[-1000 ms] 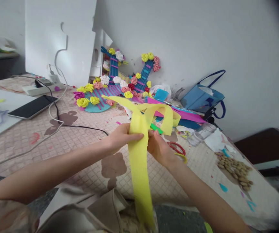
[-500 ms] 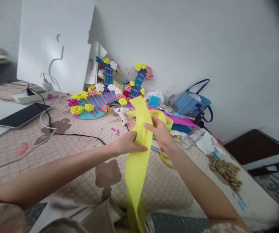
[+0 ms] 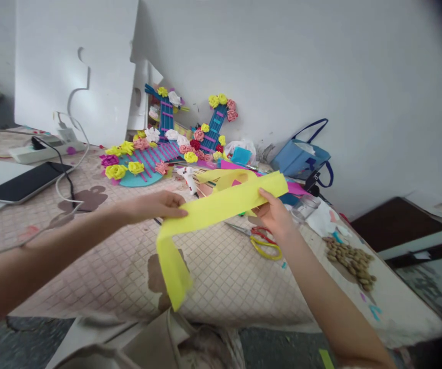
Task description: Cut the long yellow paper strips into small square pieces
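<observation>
Between my two hands a long yellow crepe paper strip (image 3: 221,205) is stretched sideways above the table. My left hand (image 3: 167,204) pinches it near its middle, and the loose left part hangs down in a fold. Close to the strip's right end, my right hand (image 3: 272,212) grips it between thumb and fingers. Below the right hand lie scissors (image 3: 266,247) with red and yellow handles. More yellow paper (image 3: 228,179) lies behind the strip, beside a white glue gun (image 3: 187,178).
Blue panels (image 3: 147,163) decorated with paper flowers stand at the back. To the left are a tablet (image 3: 24,182), a power strip (image 3: 36,148) and cables. A blue bag (image 3: 299,156), a clear jar (image 3: 306,206) and a pile of nuts in shells (image 3: 351,261) are at right.
The yellow strip has swung from upright to nearly level. My left hand has moved left and up, my right hand to the right, so they are farther apart. The scissors show more fully.
</observation>
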Action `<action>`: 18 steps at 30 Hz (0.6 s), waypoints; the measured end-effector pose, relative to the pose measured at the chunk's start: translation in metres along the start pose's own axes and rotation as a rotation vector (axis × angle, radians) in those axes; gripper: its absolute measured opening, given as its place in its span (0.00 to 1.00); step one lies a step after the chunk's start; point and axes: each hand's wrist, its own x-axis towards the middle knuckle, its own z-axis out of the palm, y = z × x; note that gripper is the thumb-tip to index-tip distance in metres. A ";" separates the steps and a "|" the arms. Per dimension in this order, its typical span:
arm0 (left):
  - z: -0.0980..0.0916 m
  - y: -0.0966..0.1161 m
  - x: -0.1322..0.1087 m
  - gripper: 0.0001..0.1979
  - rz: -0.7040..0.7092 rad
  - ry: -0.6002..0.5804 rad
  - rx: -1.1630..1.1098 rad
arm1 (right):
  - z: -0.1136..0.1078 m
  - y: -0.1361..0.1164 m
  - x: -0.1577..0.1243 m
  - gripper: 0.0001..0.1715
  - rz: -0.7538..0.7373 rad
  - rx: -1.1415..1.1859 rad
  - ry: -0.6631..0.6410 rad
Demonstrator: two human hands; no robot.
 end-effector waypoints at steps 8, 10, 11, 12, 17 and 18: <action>-0.073 0.022 0.024 0.17 -0.007 0.063 0.764 | -0.047 0.032 -0.031 0.15 0.183 -0.167 -0.048; -0.075 0.019 0.035 0.17 -0.037 0.074 0.904 | -0.055 0.037 -0.039 0.16 0.212 -0.215 -0.058; -0.075 0.015 0.040 0.17 -0.053 0.072 0.954 | -0.059 0.038 -0.042 0.16 0.223 -0.251 -0.064; -0.076 0.011 0.044 0.16 -0.070 0.064 0.987 | -0.063 0.038 -0.046 0.16 0.228 -0.308 -0.078; -0.080 -0.012 0.057 0.12 -0.101 -0.003 0.924 | -0.091 0.019 -0.051 0.14 0.002 -0.942 -0.247; -0.080 -0.015 0.058 0.12 -0.117 -0.020 0.902 | -0.098 0.015 -0.049 0.14 -0.102 -1.086 -0.252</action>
